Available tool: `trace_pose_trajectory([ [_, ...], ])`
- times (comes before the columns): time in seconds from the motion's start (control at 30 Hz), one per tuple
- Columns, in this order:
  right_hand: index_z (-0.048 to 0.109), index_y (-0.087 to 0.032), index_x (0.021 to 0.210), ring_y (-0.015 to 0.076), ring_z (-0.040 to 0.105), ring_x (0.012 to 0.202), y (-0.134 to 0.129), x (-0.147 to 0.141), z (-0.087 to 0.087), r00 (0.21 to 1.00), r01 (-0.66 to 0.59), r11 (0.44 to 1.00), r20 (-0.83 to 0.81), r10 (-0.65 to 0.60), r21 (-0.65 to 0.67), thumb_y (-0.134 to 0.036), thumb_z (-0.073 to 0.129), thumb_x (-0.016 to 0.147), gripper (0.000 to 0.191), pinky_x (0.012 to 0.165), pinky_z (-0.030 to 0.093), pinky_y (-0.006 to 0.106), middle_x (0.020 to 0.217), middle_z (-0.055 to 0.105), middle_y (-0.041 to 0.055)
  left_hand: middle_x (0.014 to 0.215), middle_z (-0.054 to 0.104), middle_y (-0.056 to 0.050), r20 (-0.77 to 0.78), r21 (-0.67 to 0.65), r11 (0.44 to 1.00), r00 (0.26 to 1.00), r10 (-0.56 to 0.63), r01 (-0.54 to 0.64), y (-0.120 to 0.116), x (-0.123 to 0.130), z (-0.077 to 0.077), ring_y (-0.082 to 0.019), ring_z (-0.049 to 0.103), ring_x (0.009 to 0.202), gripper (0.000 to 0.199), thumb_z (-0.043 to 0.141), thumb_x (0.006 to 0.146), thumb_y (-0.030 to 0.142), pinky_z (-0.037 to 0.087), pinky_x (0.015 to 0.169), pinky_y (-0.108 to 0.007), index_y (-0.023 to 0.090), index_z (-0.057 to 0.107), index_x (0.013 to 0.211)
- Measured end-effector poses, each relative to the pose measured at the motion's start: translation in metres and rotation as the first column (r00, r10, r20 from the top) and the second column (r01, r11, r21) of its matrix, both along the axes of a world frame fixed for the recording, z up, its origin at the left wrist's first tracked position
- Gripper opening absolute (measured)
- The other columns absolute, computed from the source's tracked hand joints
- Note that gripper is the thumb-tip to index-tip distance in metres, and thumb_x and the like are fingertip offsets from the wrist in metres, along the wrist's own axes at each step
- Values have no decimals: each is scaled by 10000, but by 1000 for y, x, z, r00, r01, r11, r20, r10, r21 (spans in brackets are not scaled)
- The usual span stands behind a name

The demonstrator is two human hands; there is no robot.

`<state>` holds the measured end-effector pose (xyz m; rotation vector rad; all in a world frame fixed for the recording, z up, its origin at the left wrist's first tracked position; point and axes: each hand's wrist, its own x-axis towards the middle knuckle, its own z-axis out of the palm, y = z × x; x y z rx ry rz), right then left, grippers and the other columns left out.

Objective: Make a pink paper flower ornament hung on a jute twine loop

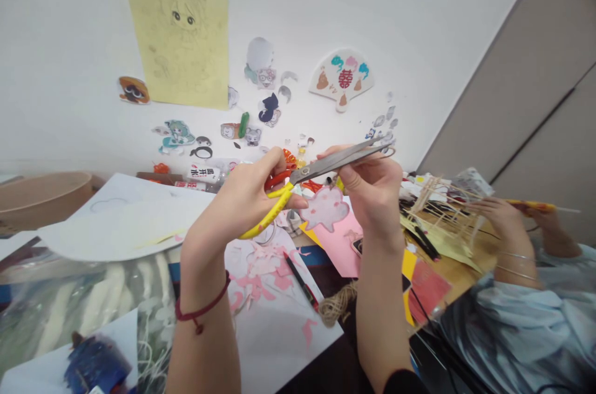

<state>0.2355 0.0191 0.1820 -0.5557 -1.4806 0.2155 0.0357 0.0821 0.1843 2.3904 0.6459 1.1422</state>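
While the left hand (246, 194) grips the scissors (321, 165) by their handles (274, 213), presumably to work them, the right hand (376, 189) curls beside the blades (344, 158), perhaps steadying something; its fingers (336, 150) are partly hidden behind the scissors, so what it holds cannot be told. A pink cut-out (325, 209) hangs just below the scissors, its support unclear. Farther below them, pink scraps (266, 262) litter white paper (288, 341).

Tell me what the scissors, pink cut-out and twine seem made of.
Scissors: grey blades, probably steel, with a metallic sheen; yellow handle, likely smooth plastic, from its bold colouring. Pink cut-out: apparently matte paper or card, thin and flat. Twine: rough, dull tan strands suggest natural fibre.
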Motion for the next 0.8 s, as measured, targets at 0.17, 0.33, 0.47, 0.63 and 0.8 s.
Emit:
trace_pose_trajectory([
  [0.17, 797, -226, 949, 201, 750, 893, -3, -1, 3, 1000, -18, 1000, 22, 18, 17, -229, 741, 870, 96, 793, 619, 349, 955, 793, 33, 633, 397, 65, 3, 6, 1000, 1000, -9, 9, 2, -1, 0, -108, 327, 592, 536, 760, 734, 619, 250, 535, -236, 219, 403, 751],
  [0.33, 788, -234, 939, 185, 735, 848, -2, 0, 2, 999, 50, 999, 18, -50, 4, -275, 744, 870, 92, 787, 625, 353, 944, 785, 29, 610, 383, 63, 31, 51, 999, 999, -8, 6, 3, -2, -1, -108, 318, 581, 556, 773, 719, 623, 235, 520, -238, 213, 398, 702],
  [0.47, 740, -231, 859, 187, 737, 859, 1, 2, 0, 998, 46, 999, -43, -45, 24, -299, 780, 835, 82, 810, 637, 372, 902, 766, 19, 632, 417, 56, 93, 9, 999, 995, -43, 42, 3, -4, -1, -105, 357, 588, 526, 791, 724, 578, 252, 522, -239, 210, 415, 709],
  [0.63, 694, -222, 819, 181, 730, 902, 4, -4, 1, 997, 43, 998, -60, -41, 35, -273, 748, 864, 86, 860, 615, 377, 936, 746, 19, 754, 643, 4, 248, -91, 992, 967, -64, 89, 1, 10, -1, -145, 559, 681, 444, 775, 749, 537, 426, 604, -267, 214, 472, 792],
  [0.8, 728, -213, 824, 165, 693, 956, 8, -11, 1, 993, -4, 1000, -115, 6, 16, -239, 781, 828, 60, 915, 589, 346, 964, 705, 21, 861, 724, -2, 522, -125, 972, 846, -106, 199, -4, 40, -4, -116, 614, 666, 499, 858, 710, 468, 481, 598, -249, 228, 438, 832],
])
